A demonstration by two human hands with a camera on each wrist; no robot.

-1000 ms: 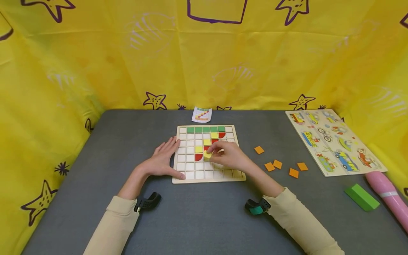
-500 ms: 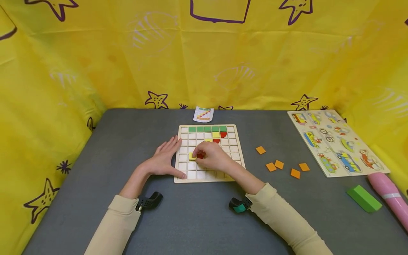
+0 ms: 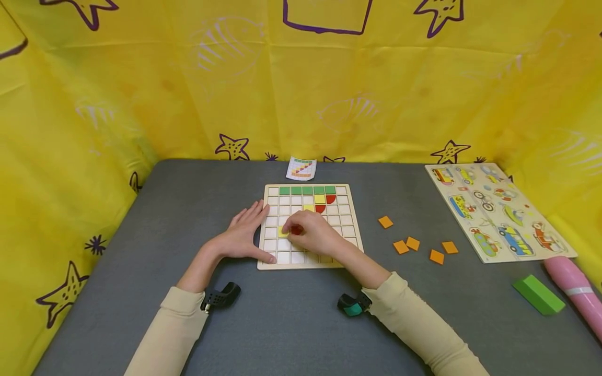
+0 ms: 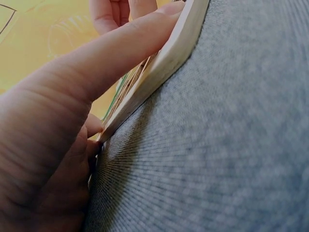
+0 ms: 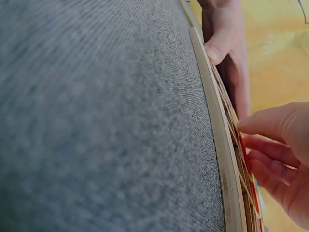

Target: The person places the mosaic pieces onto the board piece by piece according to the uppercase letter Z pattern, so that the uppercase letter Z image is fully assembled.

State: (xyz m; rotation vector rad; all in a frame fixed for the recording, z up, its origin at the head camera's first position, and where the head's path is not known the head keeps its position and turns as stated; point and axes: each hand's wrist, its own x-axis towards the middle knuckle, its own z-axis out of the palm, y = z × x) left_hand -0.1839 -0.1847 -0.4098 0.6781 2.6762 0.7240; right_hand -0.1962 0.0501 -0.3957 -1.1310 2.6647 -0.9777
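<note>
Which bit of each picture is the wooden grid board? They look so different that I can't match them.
Head: the wooden grid board lies just below centre, seen from above.
Left wrist: upper middle, edge-on, a pale strip slanting down to the left.
Right wrist: right of centre, edge-on, running from top to bottom.
Shared landmark: the person's left hand, touching the board in all three.

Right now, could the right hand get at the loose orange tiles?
Probably yes: the orange tiles lie uncovered on the table right of the board, though the right hand must first leave the yellow tile it touches.
</note>
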